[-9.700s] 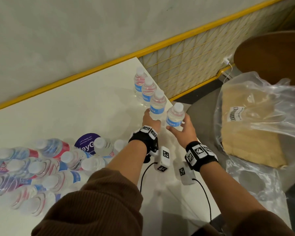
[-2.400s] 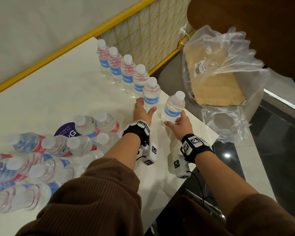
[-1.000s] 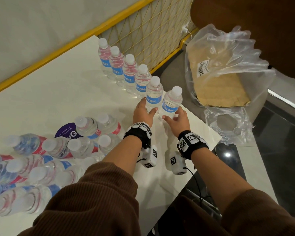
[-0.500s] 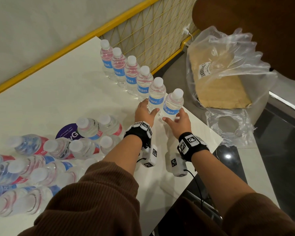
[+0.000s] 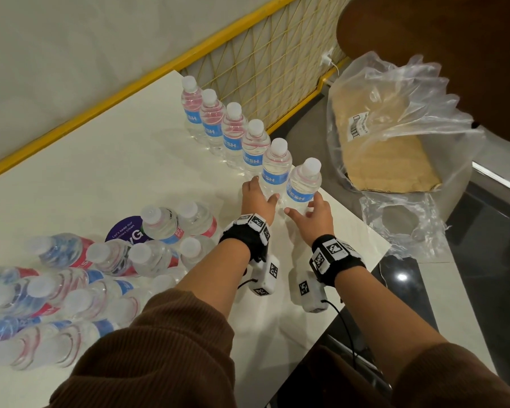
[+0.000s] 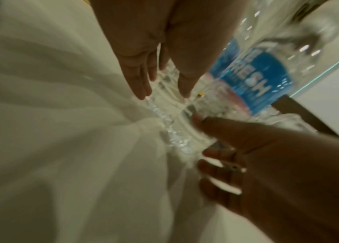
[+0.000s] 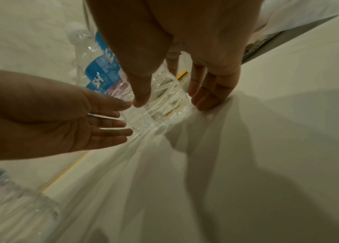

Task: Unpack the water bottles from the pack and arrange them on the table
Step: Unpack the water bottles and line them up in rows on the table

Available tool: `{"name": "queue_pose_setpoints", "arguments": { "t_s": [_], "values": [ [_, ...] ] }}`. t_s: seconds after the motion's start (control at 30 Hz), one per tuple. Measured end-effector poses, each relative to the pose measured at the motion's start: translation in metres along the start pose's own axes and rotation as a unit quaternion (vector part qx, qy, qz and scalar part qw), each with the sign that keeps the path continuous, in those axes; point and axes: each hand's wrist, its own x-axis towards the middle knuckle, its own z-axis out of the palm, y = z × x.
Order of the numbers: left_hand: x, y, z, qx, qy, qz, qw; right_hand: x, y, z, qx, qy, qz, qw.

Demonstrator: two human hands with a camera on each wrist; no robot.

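Observation:
Six clear water bottles with blue labels stand in a row along the right side of the white table. My left hand is at the base of the fifth bottle, fingers straight. My right hand flanks the base of the sixth bottle, the one nearest me, thumb and fingers spread and straight. In the left wrist view the left hand straddles a bottle's base. In the right wrist view the right hand does the same with its bottle. Several more bottles lie in the torn pack at the left.
The sixth bottle stands close to the table's right edge. Beyond that edge a clear plastic bag holding cardboard sits on a stool. A yellow wire fence runs behind the row. A purple round sticker lies by the pack.
The sixth bottle has been slid up against the fifth, closing the row. Both hands, which were cupped around the bottle bases, have now loosened with fingers straight.

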Motion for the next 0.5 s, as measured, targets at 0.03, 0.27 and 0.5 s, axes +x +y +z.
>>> {"name": "queue_pose_setpoints", "arguments": {
  "t_s": [0.03, 0.27, 0.5],
  "values": [
    [-0.004, 0.003, -0.002, -0.002, 0.000, -0.002, 1.000, -0.003, 0.001, -0.002, -0.001, 0.000, 0.012, 1.000],
    [-0.056, 0.049, -0.056, 0.036, -0.042, 0.094, 0.994, -0.053, -0.005, 0.003, -0.126, -0.171, -0.021, 0.977],
    [-0.089, 0.047, -0.155, 0.150, 0.061, 0.068, 0.984, -0.095, -0.047, 0.045, -0.138, -0.336, -0.156, 0.918]
  ]
}}
